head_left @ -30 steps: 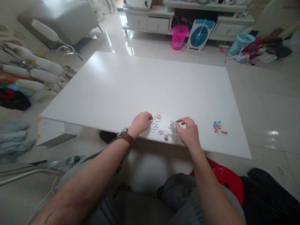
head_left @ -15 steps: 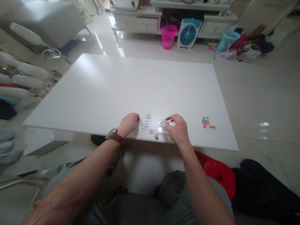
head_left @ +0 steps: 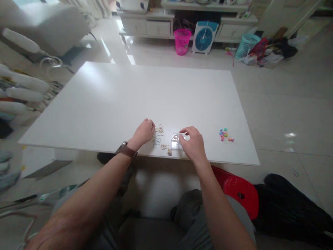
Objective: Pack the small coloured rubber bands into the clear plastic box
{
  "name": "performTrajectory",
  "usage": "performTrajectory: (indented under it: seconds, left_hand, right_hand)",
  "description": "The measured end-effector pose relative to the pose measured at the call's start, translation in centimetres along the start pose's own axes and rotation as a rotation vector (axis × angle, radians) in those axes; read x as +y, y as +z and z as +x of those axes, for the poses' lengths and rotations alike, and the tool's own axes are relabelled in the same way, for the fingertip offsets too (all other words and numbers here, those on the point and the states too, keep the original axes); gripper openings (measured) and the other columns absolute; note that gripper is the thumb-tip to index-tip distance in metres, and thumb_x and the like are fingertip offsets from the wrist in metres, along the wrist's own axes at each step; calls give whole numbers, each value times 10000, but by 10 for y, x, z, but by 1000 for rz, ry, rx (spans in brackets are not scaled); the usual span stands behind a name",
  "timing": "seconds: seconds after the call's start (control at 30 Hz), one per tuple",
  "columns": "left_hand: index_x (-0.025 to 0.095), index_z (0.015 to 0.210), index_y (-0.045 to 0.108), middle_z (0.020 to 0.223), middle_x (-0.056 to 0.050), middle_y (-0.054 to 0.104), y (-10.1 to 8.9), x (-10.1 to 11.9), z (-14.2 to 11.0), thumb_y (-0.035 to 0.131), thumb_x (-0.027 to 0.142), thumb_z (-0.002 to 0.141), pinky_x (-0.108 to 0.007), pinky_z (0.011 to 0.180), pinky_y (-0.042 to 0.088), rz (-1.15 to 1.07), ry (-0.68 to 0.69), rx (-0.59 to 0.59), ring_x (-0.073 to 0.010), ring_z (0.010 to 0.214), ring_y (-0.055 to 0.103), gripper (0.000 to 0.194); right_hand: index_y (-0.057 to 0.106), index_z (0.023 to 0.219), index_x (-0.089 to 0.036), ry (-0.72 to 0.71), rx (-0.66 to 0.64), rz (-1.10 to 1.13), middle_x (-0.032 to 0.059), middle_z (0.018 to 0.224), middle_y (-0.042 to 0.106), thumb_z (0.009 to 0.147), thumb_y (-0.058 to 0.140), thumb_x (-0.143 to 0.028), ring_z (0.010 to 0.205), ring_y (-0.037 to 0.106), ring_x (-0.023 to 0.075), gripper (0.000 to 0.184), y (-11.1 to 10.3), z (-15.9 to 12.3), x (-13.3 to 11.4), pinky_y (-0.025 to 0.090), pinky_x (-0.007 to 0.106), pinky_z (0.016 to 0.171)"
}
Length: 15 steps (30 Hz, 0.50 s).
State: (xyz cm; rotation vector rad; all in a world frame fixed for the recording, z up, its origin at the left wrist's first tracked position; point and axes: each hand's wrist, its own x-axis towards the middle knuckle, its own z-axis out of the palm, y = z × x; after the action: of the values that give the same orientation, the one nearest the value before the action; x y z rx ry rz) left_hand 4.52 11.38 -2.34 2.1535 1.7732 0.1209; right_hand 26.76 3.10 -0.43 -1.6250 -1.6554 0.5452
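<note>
My left hand [head_left: 144,132], with a watch on its wrist, is closed in a pinch at the left side of a spread of small thin rings [head_left: 158,136]. Whatever sits between its fingertips is too small to make out. A small clear plastic box [head_left: 176,137] with something ring-like inside lies on the table to the right of the rings. My right hand [head_left: 193,141] grips the box's right side between thumb and fingers. Near the front edge, a few reddish rings [head_left: 164,147] lie beside a small yellow and blue cartoon figure [head_left: 169,152].
Several small colourful pieces [head_left: 224,134] lie on the white table [head_left: 161,93] at its right side. A red stool [head_left: 241,197] stands below the front right edge. Across the floor are a pink basket [head_left: 182,41], a blue fan [head_left: 204,37] and a teal basket [head_left: 247,46].
My left hand has moved slightly right and farther over the rings, covering some of them. My right hand stays at the clear box. The whole view has shifted a little.
</note>
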Motion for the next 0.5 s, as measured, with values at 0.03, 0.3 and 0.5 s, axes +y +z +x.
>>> performTrajectory:
  seconds: [0.03, 0.3, 0.5]
  left_hand:
    - [130, 949, 645, 1053, -163, 645, 0, 3, 3, 430, 186, 961, -377, 972, 499, -17, 11, 6, -257, 1025, 622, 222]
    - [162, 941, 665, 1051, -121, 652, 23, 13, 14, 471, 209, 950, -355, 907, 509, -29, -26, 57, -231, 971, 633, 200]
    - [165, 969, 690, 1068, -115, 684, 36, 17, 21, 494, 181, 918, -331, 894, 509, -8, -46, 55, -226, 992, 650, 204]
  right_hand:
    - [662, 848, -220, 2, 0, 2, 45, 911, 667, 851, 597, -210, 872, 598, 225, 66, -1, 0, 0, 472, 382, 868]
    - [659, 834, -222, 8, 5, 1, 45, 902, 662, 844, 591, -192, 875, 593, 228, 75, -6, 0, 5, 466, 382, 861]
    - [659, 835, -226, 11, 0, -5, 44, 903, 662, 857, 583, -198, 880, 591, 225, 83, -8, -1, 6, 463, 376, 863]
